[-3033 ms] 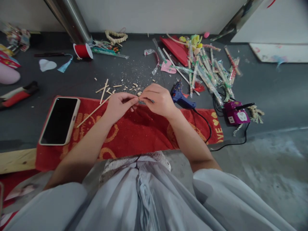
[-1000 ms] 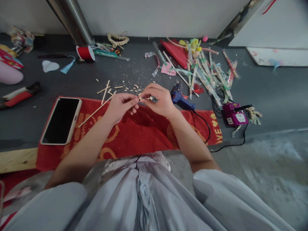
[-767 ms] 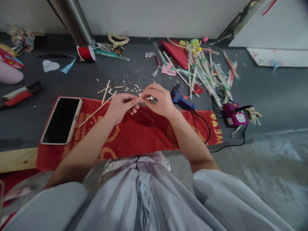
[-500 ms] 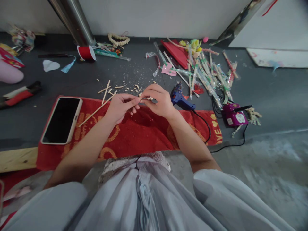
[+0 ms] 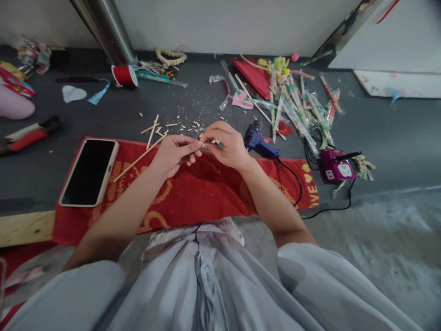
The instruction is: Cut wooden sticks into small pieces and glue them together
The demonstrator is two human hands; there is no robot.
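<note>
My left hand (image 5: 177, 155) and my right hand (image 5: 228, 146) meet over the far edge of a red towel (image 5: 206, 186). Both are closed in a pinch, fingertips almost touching, around a small pale wooden piece (image 5: 201, 143) that is mostly hidden. Short cut wooden bits (image 5: 195, 124) lie scattered on the grey table just beyond the fingers. A long thin wooden stick (image 5: 139, 158) rests partly on the towel beside my left hand, with shorter sticks near its far end. To the right of my right hand lies a blue glue gun (image 5: 261, 143).
A phone (image 5: 89, 172) lies on the towel at left, with red-handled pliers (image 5: 29, 133) farther left. A red thread spool (image 5: 124, 76) stands by the metal post (image 5: 110, 32). Wrapped sticks (image 5: 296, 103) pile up at right, near a purple device (image 5: 336, 164) with a black cord.
Almost nothing differs. Both hands keep the same pinch at the same spot, and the whole view has shifted very slightly.
</note>
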